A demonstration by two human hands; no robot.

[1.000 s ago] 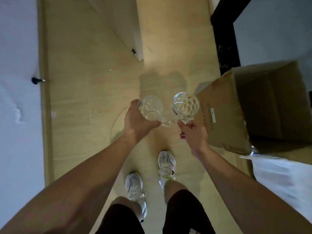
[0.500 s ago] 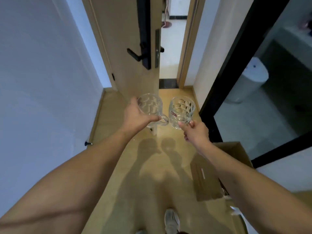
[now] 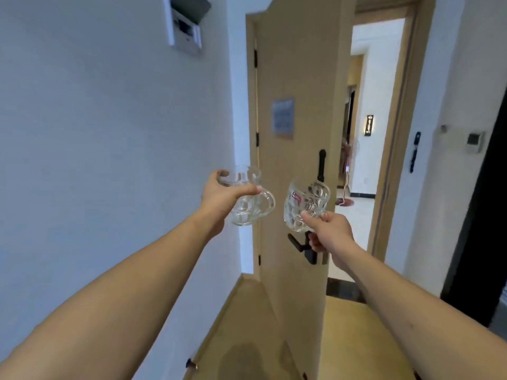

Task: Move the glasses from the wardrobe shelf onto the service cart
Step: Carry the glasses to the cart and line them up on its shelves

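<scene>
Two glass mugs are carried at arm's length in front of the open door [image 3: 296, 133], so the pick-up is judged done and the setting-down left; no service cart is seen. The left hand [image 3: 219, 200] is wrapped round the left mug [image 3: 245, 197]; the right hand [image 3: 329, 234] has its fingers [image 3: 308, 219] pinched on the right mug [image 3: 304, 205], clear, dimpled, red-labelled. The two are held apart, left of the doorway.

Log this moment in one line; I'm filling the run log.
left hand: holds glass mug | right hand: holds stickered mug | cart: unseen
</scene>
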